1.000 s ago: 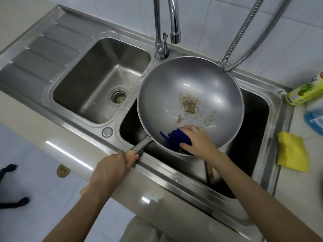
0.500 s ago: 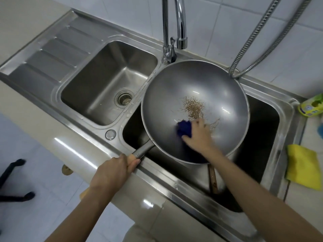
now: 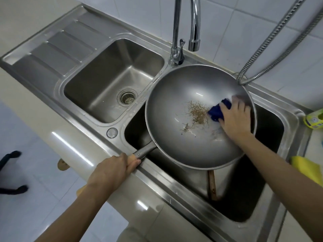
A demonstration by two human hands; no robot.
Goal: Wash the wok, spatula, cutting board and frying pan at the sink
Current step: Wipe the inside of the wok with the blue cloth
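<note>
Over the right basin, the wok (image 3: 174, 105) is gripped by its handle in the left hand (image 3: 113, 170); a blue cloth (image 3: 216, 111) is pressed at three o'clock inside it under the right hand (image 3: 235, 119).

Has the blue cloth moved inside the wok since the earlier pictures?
Yes. The blue cloth, pressed under the right hand, has gone from the wok's near side, by the handle, past the brown residue to the far right wall.
</note>
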